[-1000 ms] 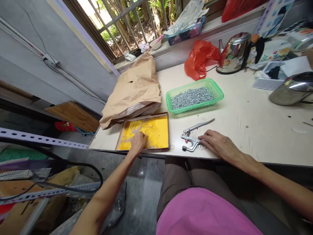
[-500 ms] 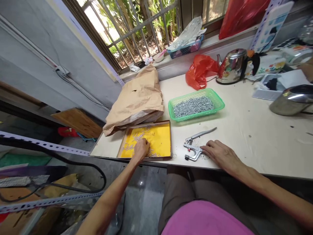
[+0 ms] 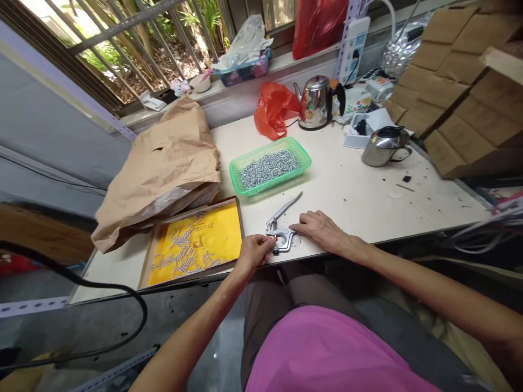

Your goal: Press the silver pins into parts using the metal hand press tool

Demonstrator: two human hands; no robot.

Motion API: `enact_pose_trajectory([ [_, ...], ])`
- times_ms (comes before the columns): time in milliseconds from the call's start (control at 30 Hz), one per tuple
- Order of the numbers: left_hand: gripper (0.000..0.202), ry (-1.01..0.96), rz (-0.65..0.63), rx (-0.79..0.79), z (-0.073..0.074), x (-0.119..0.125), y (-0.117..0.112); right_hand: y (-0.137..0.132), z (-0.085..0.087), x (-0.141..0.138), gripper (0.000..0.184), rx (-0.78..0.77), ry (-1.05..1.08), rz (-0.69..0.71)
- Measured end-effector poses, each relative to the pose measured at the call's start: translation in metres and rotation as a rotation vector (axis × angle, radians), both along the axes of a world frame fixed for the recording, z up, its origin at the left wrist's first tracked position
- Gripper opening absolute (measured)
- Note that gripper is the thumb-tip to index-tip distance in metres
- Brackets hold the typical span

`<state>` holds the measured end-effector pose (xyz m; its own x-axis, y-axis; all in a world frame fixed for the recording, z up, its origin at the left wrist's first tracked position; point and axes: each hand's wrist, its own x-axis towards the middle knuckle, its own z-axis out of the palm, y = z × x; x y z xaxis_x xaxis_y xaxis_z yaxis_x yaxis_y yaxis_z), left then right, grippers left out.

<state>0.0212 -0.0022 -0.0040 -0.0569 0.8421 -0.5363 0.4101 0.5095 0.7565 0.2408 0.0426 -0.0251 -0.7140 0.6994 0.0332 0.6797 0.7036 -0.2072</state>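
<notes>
Silver snap pliers [image 3: 284, 235] lie near the table's front edge, with a C-shaped jaw, a spring and one long handle raised at an angle. My left hand [image 3: 254, 251] is at the left side of the jaw, thumb and fingertips pinched together; whatever is between them is too small to make out. On the other side, my right hand [image 3: 322, 231] rests on the table, its thumb and fingertips closed on the right end of the pliers. Left of the pliers is a shallow tray [image 3: 241, 220] with a yellow bottom, where many small metal pins [image 3: 186, 251] lie scattered.
Behind the pliers stands a green basket [image 3: 300, 171] full of small metal pieces. A brown paper bag [image 3: 163, 163] sits behind the tray. Further back are a red plastic bag [image 3: 272, 111], a kettle [image 3: 316, 106] and a steel pot [image 3: 382, 149]. Cardboard [image 3: 461, 92] stands at right.
My left hand has left the yellow tray and moved right to the pliers' jaw. My right hand stays at the pliers. The view has turned to the right.
</notes>
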Motion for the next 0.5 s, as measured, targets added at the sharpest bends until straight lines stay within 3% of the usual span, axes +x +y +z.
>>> enact_pose_trajectory([
  [200, 0.027, 0.152, -0.133, -0.045, -0.006, -0.003, 0.011, -0.002, -0.002, -0.001, 0.029, -0.002, -0.006, -0.043],
  [367, 0.034, 0.18, -0.297, -0.14, 0.001, -0.007, 0.024, -0.002, -0.006, -0.001, 0.028, 0.02, 0.016, -0.055],
  [500, 0.039, 0.107, -0.336, -0.257, 0.009, -0.004, 0.027, -0.001, -0.006, -0.001, 0.025, 0.007, 0.013, -0.021],
])
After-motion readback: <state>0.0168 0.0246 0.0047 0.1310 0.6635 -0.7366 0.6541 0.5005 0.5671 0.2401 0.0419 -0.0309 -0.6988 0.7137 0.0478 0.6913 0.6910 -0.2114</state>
